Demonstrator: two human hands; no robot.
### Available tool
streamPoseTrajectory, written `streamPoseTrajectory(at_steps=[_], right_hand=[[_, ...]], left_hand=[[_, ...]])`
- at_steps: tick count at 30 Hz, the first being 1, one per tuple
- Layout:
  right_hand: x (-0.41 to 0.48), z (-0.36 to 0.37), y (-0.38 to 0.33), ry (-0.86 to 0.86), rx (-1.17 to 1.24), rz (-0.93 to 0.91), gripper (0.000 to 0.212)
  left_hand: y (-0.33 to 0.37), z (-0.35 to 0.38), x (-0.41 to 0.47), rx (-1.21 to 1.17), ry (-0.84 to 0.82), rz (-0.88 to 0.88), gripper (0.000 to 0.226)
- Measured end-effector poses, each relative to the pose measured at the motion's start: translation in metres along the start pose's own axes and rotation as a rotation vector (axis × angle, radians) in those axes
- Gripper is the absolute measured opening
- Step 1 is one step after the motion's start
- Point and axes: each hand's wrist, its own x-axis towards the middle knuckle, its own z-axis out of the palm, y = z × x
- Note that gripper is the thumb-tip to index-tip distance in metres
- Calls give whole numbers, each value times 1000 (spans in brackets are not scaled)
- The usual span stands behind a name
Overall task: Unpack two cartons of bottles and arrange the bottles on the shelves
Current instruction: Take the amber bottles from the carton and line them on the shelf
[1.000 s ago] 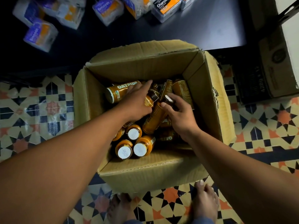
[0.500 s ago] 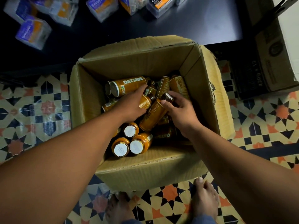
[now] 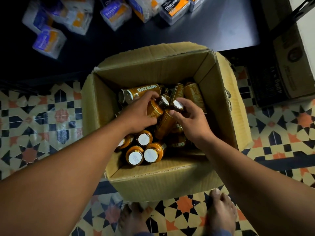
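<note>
An open cardboard carton stands on the tiled floor, holding several orange-brown Oatside bottles with white caps. Some stand upright near the front; others lie tumbled at the back. My left hand grips one tilted bottle by its body, its cap pointing up and right. My right hand grips a second bottle just below its white cap. Both hands are inside the carton, close together.
A dark low shelf lies beyond the carton, bearing several wrapped packs and a Charcoal pack. A second carton stands at the right. My bare feet are at the carton's near side.
Both hands have closed round bottles and tipped them up, so the two caps now face upward. The camera view has shifted slightly.
</note>
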Motion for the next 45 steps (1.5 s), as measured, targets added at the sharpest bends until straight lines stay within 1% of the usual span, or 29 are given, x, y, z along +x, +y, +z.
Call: streamPoseTrajectory(at_steps=[2, 3, 4, 6, 8, 12, 14, 18, 20, 23, 26, 29, 31, 33, 37, 41, 45], right_hand=[[0, 1, 2, -9, 3, 2, 45], [0, 2, 2, -20, 14, -1, 43], [0, 2, 2, -32, 23, -4, 43], [-1, 3, 1, -56, 19, -7, 46], [-4, 2, -1, -84, 14, -9, 47], [-15, 0, -8, -112, 5, -30, 38], [-24, 0, -17, -81, -5, -52, 39], [-43, -10, -56, -32, -4, -82, 41], [-54, -19, -90, -48, -38, -111, 43], [-76, -34, -152, -71, -70, -176, 45], [-102, -53, -225, -97, -59, -247, 48], [-137, -77, -303, -87, -48, -332, 47], [-166, -95, -356, -68, -115, -397, 49], [-196, -112, -409, -36, -190, -455, 53], [-266, -142, -518, -18, -211, -561, 51], [-324, -160, -606, -7, -209, -661, 51], [-362, -169, -684, -15, -183, -768, 51]], left_hand=[[1, 0, -2, -33, -11, 34, 86], [2, 0, -2, -20, -15, 49, 85], [3, 1, -3, -8, -12, 67, 78], [5, 1, -5, -27, 10, 88, 58], [7, 1, -8, -49, 33, 83, 49], [13, -1, -22, -35, 148, 43, 56], [15, -5, -33, -41, 198, 12, 56], [30, -29, -66, -189, 268, 3, 56], [50, -49, -83, -243, 319, 29, 50], [93, -85, -110, -238, 385, 54, 43], [149, -128, -142, -229, 437, 84, 45], [214, -178, -186, -218, 492, 110, 49], [258, -214, -221, -208, 513, 126, 51], [301, -250, -259, -200, 535, 153, 51], [381, -311, -339, -238, 610, 242, 43], [446, -360, -411, -254, 714, 347, 47], [494, -407, -465, -280, 737, 388, 52]])
